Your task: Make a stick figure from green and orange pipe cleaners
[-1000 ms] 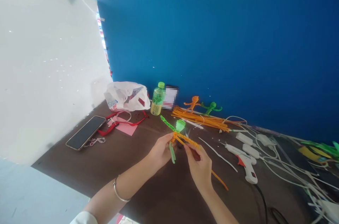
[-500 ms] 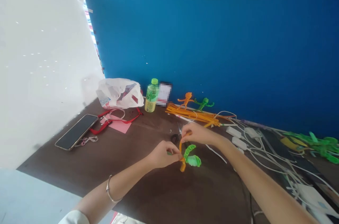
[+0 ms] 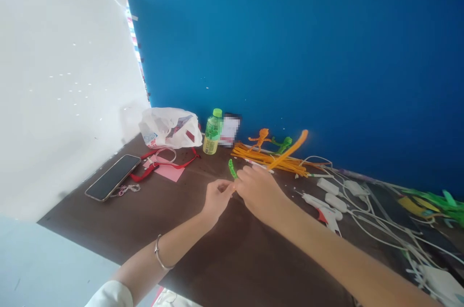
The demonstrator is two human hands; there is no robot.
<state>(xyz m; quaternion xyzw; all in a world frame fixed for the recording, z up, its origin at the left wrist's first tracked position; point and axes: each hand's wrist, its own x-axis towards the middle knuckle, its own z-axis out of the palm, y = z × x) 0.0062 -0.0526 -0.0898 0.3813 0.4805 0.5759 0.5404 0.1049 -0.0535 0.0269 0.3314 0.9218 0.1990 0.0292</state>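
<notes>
My left hand (image 3: 218, 197) pinches the base of a small fuzzy pipe-cleaner piece. Its green loop (image 3: 232, 168) sticks up between my hands, and the rest of the piece is hidden by my fingers. My right hand (image 3: 258, 191) is closed right beside the left, with fingertips meeting at the piece. From behind its knuckles an orange pipe cleaner (image 3: 290, 151) slants up to the right, its far end free.
Behind lie a bundle of orange pipe cleaners (image 3: 250, 153), an orange figure (image 3: 261, 138), a green figure (image 3: 282, 145) and a bottle (image 3: 212, 133). A phone (image 3: 113, 179) and plastic bag (image 3: 168, 125) are left; a glue gun (image 3: 324, 210) and white cables (image 3: 373, 229) right.
My right hand has swung down and across in front of the piece, with the orange strand now pointing up-right. Both hands have risen slightly, and the view has turned a little left. The glue gun now shows.
</notes>
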